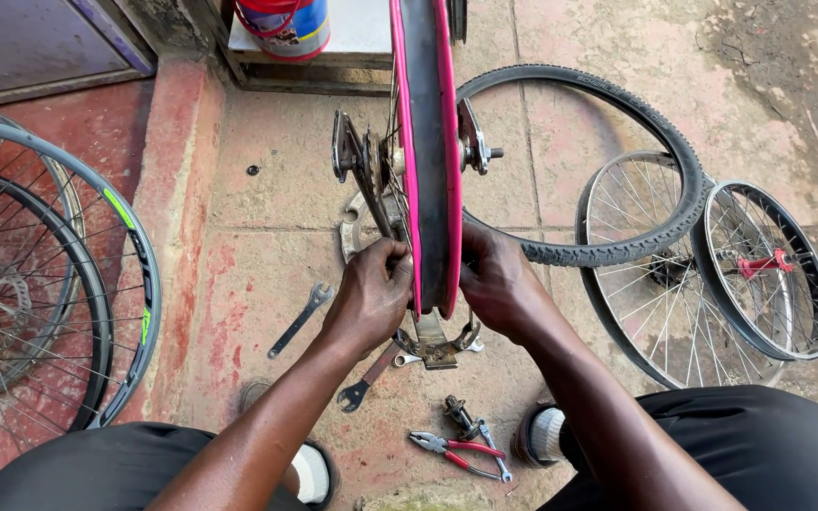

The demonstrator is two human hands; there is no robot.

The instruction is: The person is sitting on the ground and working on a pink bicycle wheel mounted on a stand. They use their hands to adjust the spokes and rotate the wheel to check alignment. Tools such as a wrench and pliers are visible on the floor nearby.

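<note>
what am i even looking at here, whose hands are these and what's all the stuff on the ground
This is one picture from a camera worn on a person's head, looking down at their own two bare hands. The left hand and right hand grip a pink-rimmed bicycle wheel standing upright on edge between the knees. On the concrete floor lie spanners, red-handled pliers, a loose black tyre and two bare spoked wheels. More wheels lean at the left.
</note>
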